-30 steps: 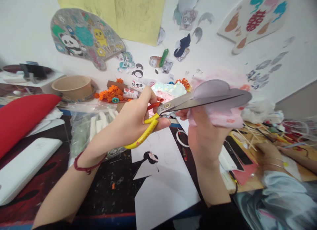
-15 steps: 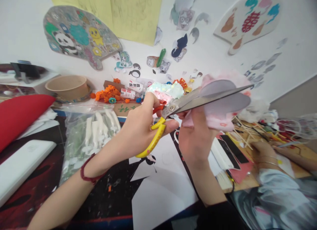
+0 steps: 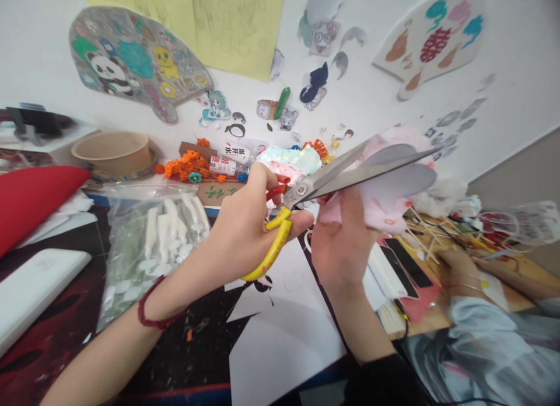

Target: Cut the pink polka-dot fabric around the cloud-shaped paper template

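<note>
1. Head view: I have the left hand (image 3: 251,213), a dark red cord round its wrist, curled tight on the yellow and red handles of long steel scissors (image 3: 301,189), whose blades stand parted.
2. Just ahead, I have the right hand (image 3: 343,242) pinching a soft pink patterned sheet (image 3: 387,216) and a flat grey round-lobed cut-out (image 3: 415,181); one blade crosses before the cut-out, touching or not I cannot tell.
3. Below, I see white paper sheets (image 3: 280,359) on a dark desk (image 3: 184,362), with a clear plastic bag of white strips (image 3: 126,248) to the left.
4. Rightward, a co-worker's hand (image 3: 461,266) rests at a wooden table.
5. Beyond the bag sit bright orange craft flowers (image 3: 192,164).
6. Farthest, I make out a grey panda-painted fan-shaped board (image 3: 135,62) on the white wall.
</note>
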Available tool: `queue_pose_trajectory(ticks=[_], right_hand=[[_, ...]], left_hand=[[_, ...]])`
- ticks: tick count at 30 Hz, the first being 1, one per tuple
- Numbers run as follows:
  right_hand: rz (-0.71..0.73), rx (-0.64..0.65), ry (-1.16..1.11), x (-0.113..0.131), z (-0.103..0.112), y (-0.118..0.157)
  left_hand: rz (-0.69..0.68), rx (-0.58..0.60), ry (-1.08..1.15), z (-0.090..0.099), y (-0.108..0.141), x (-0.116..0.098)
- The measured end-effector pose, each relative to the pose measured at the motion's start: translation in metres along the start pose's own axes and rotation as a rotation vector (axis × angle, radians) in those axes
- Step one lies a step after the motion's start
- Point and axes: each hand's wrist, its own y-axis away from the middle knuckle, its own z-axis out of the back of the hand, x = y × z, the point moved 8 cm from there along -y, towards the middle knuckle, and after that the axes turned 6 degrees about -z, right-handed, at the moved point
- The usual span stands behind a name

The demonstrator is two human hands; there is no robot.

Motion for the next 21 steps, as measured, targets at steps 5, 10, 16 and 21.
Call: queue_pose_trajectory(ticks=[5,10,16,21], right_hand=[[-0.054,0.027,-0.006,0.0,-0.004,-0.005],[-0.07,0.08,-0.056,-0.003,-0.012,0.003],[-0.26,0.136,-0.094,-0.025,-0.02,0.014],[-0.343,0.319,-0.072,-0.027,-0.023,0.004]], left_hand=[[-0.064,-0.127,0.206,0.0,-0.001,0.011],[-0.208,-0.327,0.563,0.01,0.001,-0.001],[-0.218,-0.377,0.54,0.015,0.002,-0.008],[-0.272,-0.335,0.537,0.025,-0.001,-0.004]])
